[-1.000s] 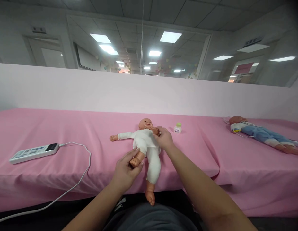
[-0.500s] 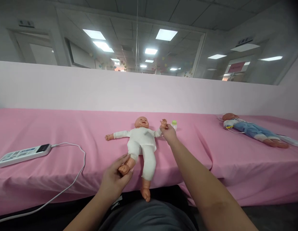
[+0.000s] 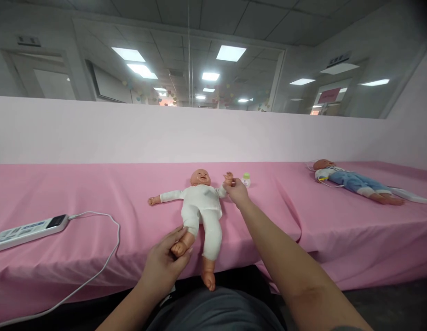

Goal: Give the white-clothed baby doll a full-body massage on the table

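Note:
A baby doll in a white suit (image 3: 201,200) lies face up on the pink cloth, its head toward the wall and its bare feet toward me. My left hand (image 3: 165,262) is wrapped round the doll's lower leg and foot on the left side. With my right hand (image 3: 237,191) I grip the doll's wrist on the right side, fingers closed just below its small hand. Just beyond my right hand stands a small bottle with a green cap (image 3: 246,180). The doll's other arm stretches out to the left on the cloth.
At the left lies a white handheld device (image 3: 30,231) with a dark screen and a white cable (image 3: 117,234) curving off the front edge. A second doll in blue trousers (image 3: 354,180) lies at the right beside another white device (image 3: 408,195). Behind runs a low white wall (image 3: 130,133) under windows.
The camera view has shifted slightly. Both hands keep their hold on the doll, and its raised arm and my right hand have moved slightly left in the picture.

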Available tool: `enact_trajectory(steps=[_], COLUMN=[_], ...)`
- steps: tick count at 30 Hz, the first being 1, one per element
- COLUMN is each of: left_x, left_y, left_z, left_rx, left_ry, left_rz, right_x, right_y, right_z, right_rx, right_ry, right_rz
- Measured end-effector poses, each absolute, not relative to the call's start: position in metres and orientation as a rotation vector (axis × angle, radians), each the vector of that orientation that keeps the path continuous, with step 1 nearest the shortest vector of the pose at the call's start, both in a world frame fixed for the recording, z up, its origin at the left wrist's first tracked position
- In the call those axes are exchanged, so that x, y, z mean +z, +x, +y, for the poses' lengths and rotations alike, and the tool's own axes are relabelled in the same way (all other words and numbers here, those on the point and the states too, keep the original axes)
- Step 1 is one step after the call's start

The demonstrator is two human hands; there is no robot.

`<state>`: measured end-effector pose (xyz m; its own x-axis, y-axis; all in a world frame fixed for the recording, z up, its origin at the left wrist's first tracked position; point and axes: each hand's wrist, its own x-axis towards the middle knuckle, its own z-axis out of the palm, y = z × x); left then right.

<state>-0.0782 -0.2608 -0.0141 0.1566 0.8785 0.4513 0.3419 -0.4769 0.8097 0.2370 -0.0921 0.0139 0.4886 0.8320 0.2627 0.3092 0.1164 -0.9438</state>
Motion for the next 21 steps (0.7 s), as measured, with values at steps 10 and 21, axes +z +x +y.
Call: enact_trajectory(steps=[10,21], left_x=[0.031,-0.013], left_y=[-0.026,-0.070], left_z=[-0.199,-0.267], left_rx=[1.233,1.293], left_ry=[1.799,1.963], left_rz=[1.167,1.252], right_x=[0.035,0.006], right_y=[0.153,0.229], right_z=[-0.125,-0.094], right_rx=[-0.084,0.299], right_ry=[-1.577,-1.598], right_rz=[-2.040,-1.151])
